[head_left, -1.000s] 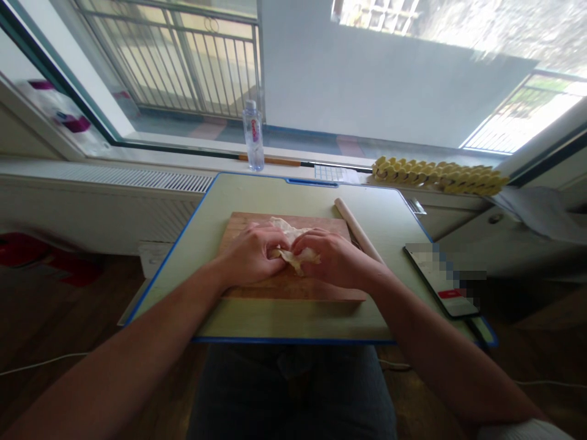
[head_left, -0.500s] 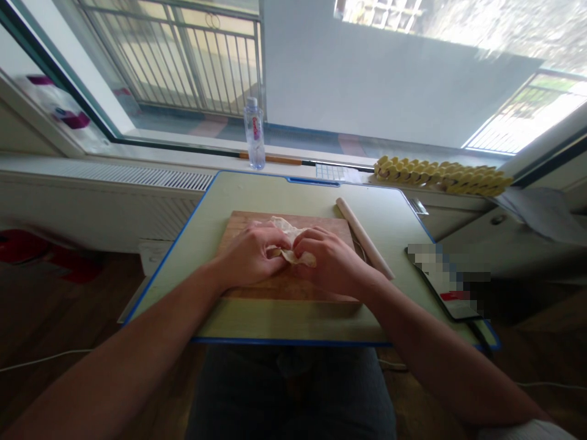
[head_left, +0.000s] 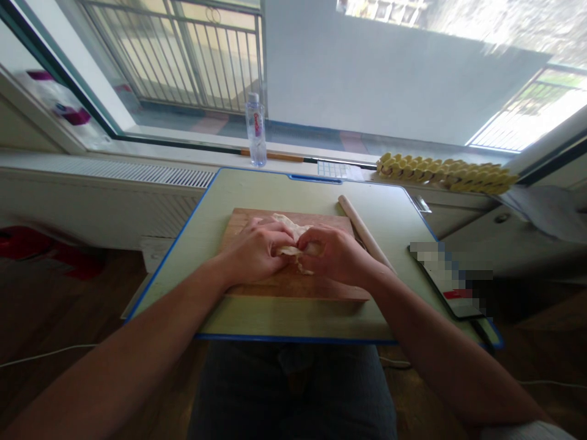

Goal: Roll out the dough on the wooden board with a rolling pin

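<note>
We locate the pale crumpled sheet point(head_left: 296, 228) over the middle of the wooden board point(head_left: 293, 288), which lies flat on the desk point(head_left: 270, 190) with its longer sides running left to right. Our left hand point(head_left: 259, 250) and right hand point(head_left: 334, 252) face each other, curled inward and nearly meeting; each has its grip closed on the sheet. We see one portion of the sheet beyond the hands, slanting from far left to near right, and a narrow strip between them, running roughly left to right. The hands cover the remainder, so we cannot determine its overall long axis. Just right of the board, we note a pale rod point(head_left: 361, 225), its far end pointing away and leftward.
</note>
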Demonstrator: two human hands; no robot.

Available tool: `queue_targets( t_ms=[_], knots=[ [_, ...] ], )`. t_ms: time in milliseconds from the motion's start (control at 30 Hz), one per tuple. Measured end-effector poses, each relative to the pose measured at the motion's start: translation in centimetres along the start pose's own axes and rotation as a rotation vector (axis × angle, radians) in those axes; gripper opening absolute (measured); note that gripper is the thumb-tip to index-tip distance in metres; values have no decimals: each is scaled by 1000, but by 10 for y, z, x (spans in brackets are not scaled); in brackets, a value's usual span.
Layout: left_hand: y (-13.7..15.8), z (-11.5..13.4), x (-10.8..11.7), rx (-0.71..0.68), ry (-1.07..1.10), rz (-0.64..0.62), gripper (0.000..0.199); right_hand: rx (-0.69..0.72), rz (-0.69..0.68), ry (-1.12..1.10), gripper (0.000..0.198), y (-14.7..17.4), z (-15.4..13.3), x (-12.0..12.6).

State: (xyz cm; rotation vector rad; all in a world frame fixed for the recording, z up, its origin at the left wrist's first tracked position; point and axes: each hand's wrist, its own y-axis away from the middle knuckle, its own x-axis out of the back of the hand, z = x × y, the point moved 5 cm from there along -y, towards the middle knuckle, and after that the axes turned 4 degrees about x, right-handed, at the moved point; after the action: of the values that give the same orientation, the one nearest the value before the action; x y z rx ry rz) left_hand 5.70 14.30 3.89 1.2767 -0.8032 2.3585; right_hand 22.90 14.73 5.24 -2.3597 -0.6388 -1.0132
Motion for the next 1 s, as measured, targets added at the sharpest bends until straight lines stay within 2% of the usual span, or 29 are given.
queue_targets(
  t_ms=[133, 233, 433, 633, 700, 800, 1000],
  knots=[
    [1, 7, 2, -55, -120, -4, 18, -21, -10, 24, 23, 1, -2, 0],
    [1, 10, 3, -95, -170, 18, 17, 26, 18, 81, 22, 0, -2, -3],
    [1, 4, 1, -54, -55, 41, 20, 138, 57, 133, 21, -1, -1, -11],
    [2, -3, 1, 12, 49, 79, 21, 41, 70, 85, 21, -2, 4, -8],
    [2, -2, 1, 2, 24, 78, 25, 2, 72, 5, 18, -1, 7, -5],
    [1, 0, 1, -24, -64, 64, 20, -15, 58, -65, 16, -1, 9, -4],
    [1, 5, 2, -62, -172, 59, 19, 73, 59, 128, 28, 0, 2, -7]
  ],
)
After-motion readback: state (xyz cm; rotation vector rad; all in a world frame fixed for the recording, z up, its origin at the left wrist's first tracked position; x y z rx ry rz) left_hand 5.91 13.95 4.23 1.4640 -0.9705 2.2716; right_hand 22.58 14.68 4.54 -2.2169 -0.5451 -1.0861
